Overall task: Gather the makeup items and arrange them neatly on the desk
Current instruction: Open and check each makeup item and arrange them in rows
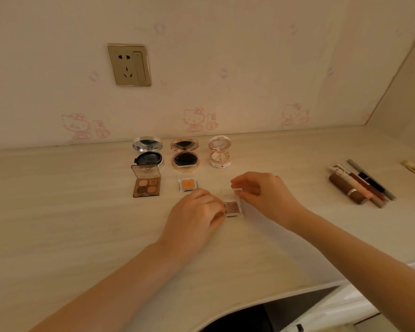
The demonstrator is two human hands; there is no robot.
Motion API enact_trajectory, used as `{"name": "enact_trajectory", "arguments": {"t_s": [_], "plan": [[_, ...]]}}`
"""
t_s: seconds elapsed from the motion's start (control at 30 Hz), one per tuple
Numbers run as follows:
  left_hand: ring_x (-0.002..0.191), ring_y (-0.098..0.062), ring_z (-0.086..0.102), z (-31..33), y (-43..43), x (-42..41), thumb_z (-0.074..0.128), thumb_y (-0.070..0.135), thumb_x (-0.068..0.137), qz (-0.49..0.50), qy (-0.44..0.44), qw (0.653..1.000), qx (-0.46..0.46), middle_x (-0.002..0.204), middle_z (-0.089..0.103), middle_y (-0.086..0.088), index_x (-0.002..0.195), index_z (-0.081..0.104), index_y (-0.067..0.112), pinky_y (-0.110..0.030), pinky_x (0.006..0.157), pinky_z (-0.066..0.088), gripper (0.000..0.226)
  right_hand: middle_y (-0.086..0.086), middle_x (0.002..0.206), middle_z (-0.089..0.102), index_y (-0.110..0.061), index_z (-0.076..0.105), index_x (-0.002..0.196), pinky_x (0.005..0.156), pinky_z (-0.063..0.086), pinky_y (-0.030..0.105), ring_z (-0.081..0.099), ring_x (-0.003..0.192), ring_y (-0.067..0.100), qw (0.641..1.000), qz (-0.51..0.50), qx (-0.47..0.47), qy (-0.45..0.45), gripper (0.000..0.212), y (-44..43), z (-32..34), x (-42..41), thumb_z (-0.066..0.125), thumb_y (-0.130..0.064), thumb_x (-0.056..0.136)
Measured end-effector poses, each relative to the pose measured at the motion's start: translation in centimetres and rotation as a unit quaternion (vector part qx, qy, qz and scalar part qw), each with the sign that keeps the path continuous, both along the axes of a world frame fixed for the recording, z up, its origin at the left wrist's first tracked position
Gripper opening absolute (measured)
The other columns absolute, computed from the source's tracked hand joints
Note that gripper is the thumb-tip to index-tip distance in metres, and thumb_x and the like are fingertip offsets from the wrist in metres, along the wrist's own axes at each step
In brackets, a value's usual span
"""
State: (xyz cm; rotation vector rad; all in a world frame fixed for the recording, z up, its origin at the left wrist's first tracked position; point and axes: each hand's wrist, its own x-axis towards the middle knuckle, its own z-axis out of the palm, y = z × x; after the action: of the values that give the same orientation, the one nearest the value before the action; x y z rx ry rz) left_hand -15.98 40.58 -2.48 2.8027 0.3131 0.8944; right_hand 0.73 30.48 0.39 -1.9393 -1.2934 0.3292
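Fingers (217,209) at eyeshadow case (232,207) edges

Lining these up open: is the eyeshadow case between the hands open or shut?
Open: the right hand pinches its clear lid raised off the brown pan, which the left hand holds.

Matt pale wood-grain desk (58,212), glossy clear-plastic eyeshadow case (233,208) at its middle, mirror-bright silver compact (147,149) near its back edge, satin gold-metallic socket plate (129,65) above it.
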Motion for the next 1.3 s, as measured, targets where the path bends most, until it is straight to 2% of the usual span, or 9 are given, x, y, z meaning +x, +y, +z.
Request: {"name": "enact_trajectory", "arguments": {"t_s": [0.13,0.3,0.43,0.53,0.63,0.8,1.1,1.2,1.3], "plan": [[0.086,-0.016,0.061,-0.2,0.1,0.6,0.073,0.018,0.079,-0.006,-0.006,1.000,0.017,0.085,0.072,0.011,0.081,0.075,0.019,-0.027,0.068,0.052,0.003,-0.004,0.087,0.074,-0.017,0.075,0.090,0.080,0.050,0.015,0.068,0.083,0.006,1.000,-0.023,-0.003,-0.002,0.010,0.4,-0.2,0.8,0.068,-0.012,0.084],[0.084,-0.017,0.060,-0.1,1.0,1.8,0.068,0.017,0.080,0.028,-0.003,0.999,0.029,0.078,0.071,0.010,0.074,0.073,0.018,-0.031,0.065,0.053,0.007,-0.006,0.087,0.074,-0.019,0.076,0.088,0.079,0.050,0.018,0.067,0.081,0.006,0.999,-0.032,0.000,-0.029,0.008,2.2,-0.6,1.7,0.069,-0.016,0.084],[0.082,-0.019,0.061,-0.2,2.0,2.9,0.068,0.017,0.078,0.061,-0.007,0.998,0.031,0.074,0.070,0.009,0.072,0.072,0.018,-0.031,0.060,0.051,0.008,-0.006,0.086,0.073,-0.019,0.075,0.088,0.074,0.046,0.015,0.065,0.079,0.007,0.998,-0.044,0.000,-0.035,0.008,3.6,-0.6,2.5,0.069,-0.016,0.084],[0.081,-0.020,0.061,-0.3,2.5,3.5,0.077,0.012,0.073,0.077,-0.007,0.997,0.030,0.072,0.070,0.008,0.072,0.072,0.017,-0.031,0.060,0.049,0.007,-0.005,0.086,0.073,-0.017,0.075,0.089,0.069,0.040,0.005,0.063,0.080,0.007,0.998,-0.049,-0.006,-0.037,0.008,4.4,-0.6,3.1,0.069,-0.014,0.084],[0.080,-0.020,0.060,-0.4,2.7,4.0,0.081,0.012,0.069,0.089,-0.008,0.995,0.043,0.067,0.068,0.008,0.070,0.072,0.017,-0.033,0.059,0.050,0.010,-0.006,0.088,0.073,-0.019,0.074,0.087,0.074,0.042,0.006,0.065,0.082,0.007,0.999,-0.045,-0.010,-0.029,0.009,5.1,-0.4,3.5,0.069,-0.012,0.083],[0.079,-0.019,0.060,-0.5,2.7,4.0,0.082,0.012,0.067,0.092,-0.006,0.994,0.052,0.066,0.067,0.009,0.070,0.071,0.018,-0.034,0.058,0.050,0.013,-0.006,0.086,0.074,-0.020,0.073,0.087,0.085,0.049,0.022,0.068,0.086,0.008,0.999,-0.040,-0.009,-0.006,0.011,5.7,-0.5,4.0,0.070,-0.011,0.081],[0.082,-0.018,0.058,-0.6,2.9,4.2,0.078,0.013,0.073,0.101,-0.001,0.993,0.056,0.075,0.070,0.010,0.075,0.072,0.018,-0.030,0.061,0.046,0.008,-0.004,0.091,0.074,-0.014,0.074,0.091,0.079,0.045,0.015,0.067,0.084,0.008,0.998,-0.052,-0.015,-0.026,0.012,6.1,-0.5,4.2,0.072,-0.012,0.080],[0.082,-0.018,0.059,-0.6,2.9,4.4,0.077,0.013,0.074,0.107,0.000,0.993,0.052,0.074,0.070,0.009,0.076,0.072,0.018,-0.031,0.061,0.047,0.007,-0.004,0.091,0.074,-0.014,0.075,0.094,0.073,0.042,0.009,0.065,0.082,0.006,0.998,-0.054,-0.015,-0.033,0.014,6.3,-0.7,4.3,0.073,-0.013,0.080],[0.081,-0.019,0.059,-0.5,2.9,4.4,0.077,0.013,0.074,0.108,0.000,0.993,0.053,0.074,0.070,0.008,0.075,0.072,0.017,-0.032,0.060,0.049,0.007,-0.002,0.094,0.074,-0.015,0.074,0.096,0.076,0.042,0.015,0.066,0.084,0.008,0.998,-0.058,-0.016,-0.036,0.015,6.2,-0.7,4.2,0.071,-0.014,0.081]]}}
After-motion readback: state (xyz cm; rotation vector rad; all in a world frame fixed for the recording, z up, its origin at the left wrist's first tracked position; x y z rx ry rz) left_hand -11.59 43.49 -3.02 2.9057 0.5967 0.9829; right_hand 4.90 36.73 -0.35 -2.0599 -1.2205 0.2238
